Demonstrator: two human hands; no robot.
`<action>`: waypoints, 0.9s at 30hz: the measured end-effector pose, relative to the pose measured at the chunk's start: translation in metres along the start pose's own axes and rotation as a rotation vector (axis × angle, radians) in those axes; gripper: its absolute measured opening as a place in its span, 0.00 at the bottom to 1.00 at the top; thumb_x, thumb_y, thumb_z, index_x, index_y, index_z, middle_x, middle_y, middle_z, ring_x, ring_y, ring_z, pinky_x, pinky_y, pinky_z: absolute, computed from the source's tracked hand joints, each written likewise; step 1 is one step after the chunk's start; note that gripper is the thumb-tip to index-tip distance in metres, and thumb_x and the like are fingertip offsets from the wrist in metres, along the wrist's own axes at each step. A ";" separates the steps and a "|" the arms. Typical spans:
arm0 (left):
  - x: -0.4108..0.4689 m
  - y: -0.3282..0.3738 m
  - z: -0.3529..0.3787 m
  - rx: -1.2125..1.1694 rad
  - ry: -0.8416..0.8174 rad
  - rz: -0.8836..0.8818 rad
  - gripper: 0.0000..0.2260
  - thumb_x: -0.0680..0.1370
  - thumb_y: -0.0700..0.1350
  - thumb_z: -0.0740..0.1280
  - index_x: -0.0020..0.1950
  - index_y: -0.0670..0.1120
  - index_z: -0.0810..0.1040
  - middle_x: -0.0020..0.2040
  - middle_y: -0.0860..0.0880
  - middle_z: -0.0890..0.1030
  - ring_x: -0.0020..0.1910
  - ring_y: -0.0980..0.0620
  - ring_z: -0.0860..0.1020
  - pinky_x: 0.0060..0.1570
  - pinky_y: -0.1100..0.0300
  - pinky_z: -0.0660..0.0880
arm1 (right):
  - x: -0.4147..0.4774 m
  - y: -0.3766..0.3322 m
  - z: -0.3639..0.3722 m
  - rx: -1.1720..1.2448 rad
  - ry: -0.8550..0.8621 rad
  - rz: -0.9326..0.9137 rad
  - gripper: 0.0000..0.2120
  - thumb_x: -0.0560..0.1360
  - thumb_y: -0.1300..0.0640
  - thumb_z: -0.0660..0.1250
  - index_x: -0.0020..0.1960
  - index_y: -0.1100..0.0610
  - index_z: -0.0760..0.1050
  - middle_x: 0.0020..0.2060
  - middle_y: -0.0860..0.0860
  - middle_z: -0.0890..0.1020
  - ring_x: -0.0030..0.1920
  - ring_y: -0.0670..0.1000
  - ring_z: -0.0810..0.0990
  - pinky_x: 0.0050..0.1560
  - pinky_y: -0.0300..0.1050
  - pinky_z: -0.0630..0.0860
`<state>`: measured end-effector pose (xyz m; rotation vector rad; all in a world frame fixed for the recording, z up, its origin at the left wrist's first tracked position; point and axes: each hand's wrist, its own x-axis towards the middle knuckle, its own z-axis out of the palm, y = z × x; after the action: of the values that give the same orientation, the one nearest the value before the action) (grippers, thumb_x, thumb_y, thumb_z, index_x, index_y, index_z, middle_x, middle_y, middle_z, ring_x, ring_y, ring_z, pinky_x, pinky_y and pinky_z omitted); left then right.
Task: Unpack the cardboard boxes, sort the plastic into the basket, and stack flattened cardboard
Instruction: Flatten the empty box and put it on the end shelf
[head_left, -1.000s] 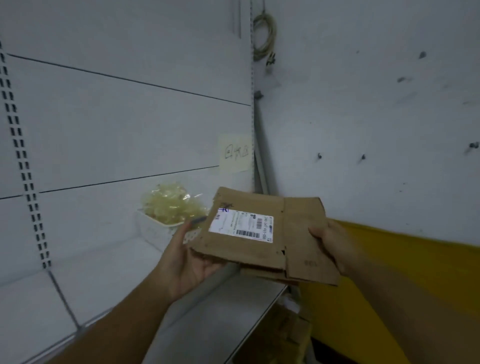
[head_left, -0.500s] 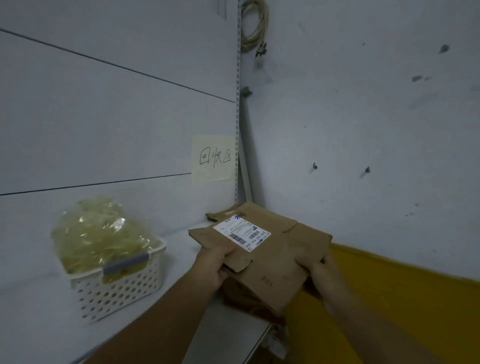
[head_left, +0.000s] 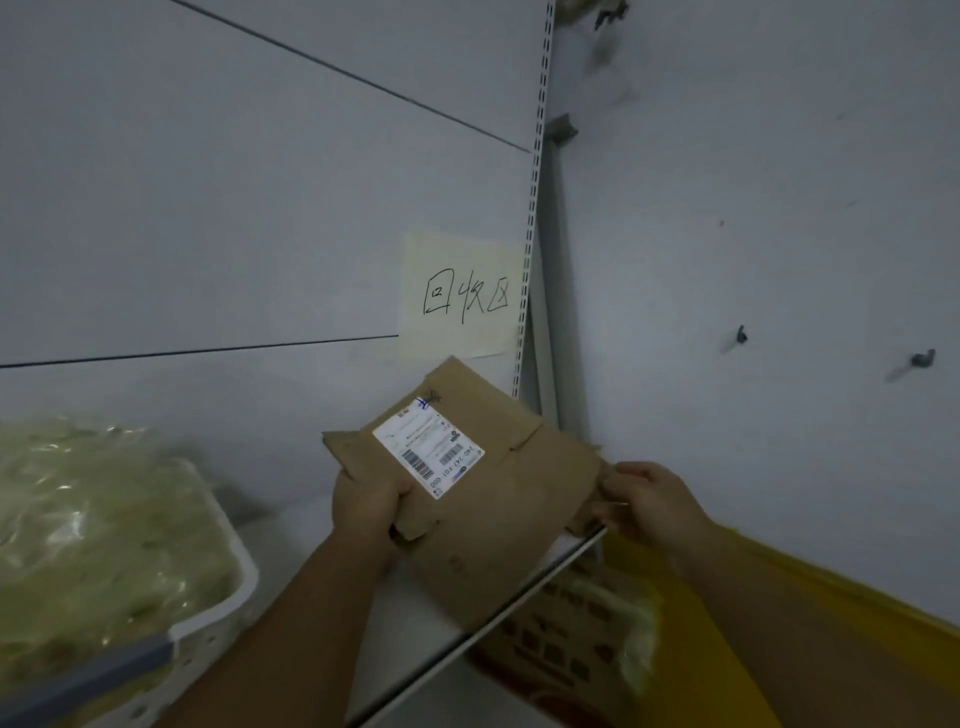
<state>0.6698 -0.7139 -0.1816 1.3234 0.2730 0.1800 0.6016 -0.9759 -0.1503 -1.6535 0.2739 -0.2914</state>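
A flattened brown cardboard box (head_left: 498, 514) with a white shipping label lies low over the right end of the white shelf (head_left: 415, 634), in the corner by the wall. My left hand (head_left: 369, 499) grips its left edge, thumb on top. My right hand (head_left: 649, 499) pinches its right edge. More cardboard shows underneath it at both edges. A white perforated basket (head_left: 228, 587) stuffed with yellowish clear plastic wrap (head_left: 93, 525) stands on the shelf at the left.
A pale paper note (head_left: 462, 296) with handwriting is stuck on the back panel above the cardboard. A slotted upright (head_left: 537, 208) runs up the corner. Below the shelf edge lie more cardboard and plastic (head_left: 587, 639), beside a yellow surface (head_left: 727, 649).
Both hands have carried the flattened cardboard forward and down onto the shelf's right end. The view has closed in, and the basket has shifted to the lower left.
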 end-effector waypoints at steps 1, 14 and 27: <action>0.004 -0.004 0.002 0.084 0.085 0.034 0.17 0.68 0.35 0.67 0.56 0.45 0.77 0.51 0.44 0.82 0.46 0.43 0.81 0.51 0.46 0.79 | 0.015 0.004 0.006 -0.201 0.021 -0.070 0.11 0.76 0.58 0.63 0.58 0.60 0.71 0.46 0.55 0.79 0.42 0.54 0.78 0.41 0.44 0.72; 0.039 -0.011 0.012 0.463 0.226 -0.027 0.21 0.64 0.43 0.76 0.54 0.41 0.75 0.48 0.42 0.79 0.41 0.47 0.79 0.39 0.57 0.76 | 0.139 0.036 0.088 -1.184 -0.771 -0.819 0.27 0.79 0.42 0.52 0.76 0.49 0.54 0.77 0.51 0.52 0.76 0.52 0.49 0.74 0.53 0.46; 0.037 -0.026 0.003 1.205 0.470 0.168 0.14 0.71 0.60 0.68 0.54 0.57 0.80 0.59 0.54 0.78 0.54 0.54 0.76 0.59 0.53 0.71 | 0.162 0.059 0.103 -1.148 -0.882 -0.828 0.28 0.77 0.35 0.43 0.75 0.41 0.47 0.77 0.43 0.47 0.76 0.47 0.44 0.74 0.58 0.43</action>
<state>0.7049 -0.7124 -0.2099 2.4991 0.7362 0.5194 0.7893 -0.9421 -0.2145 -2.7729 -1.1424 0.0571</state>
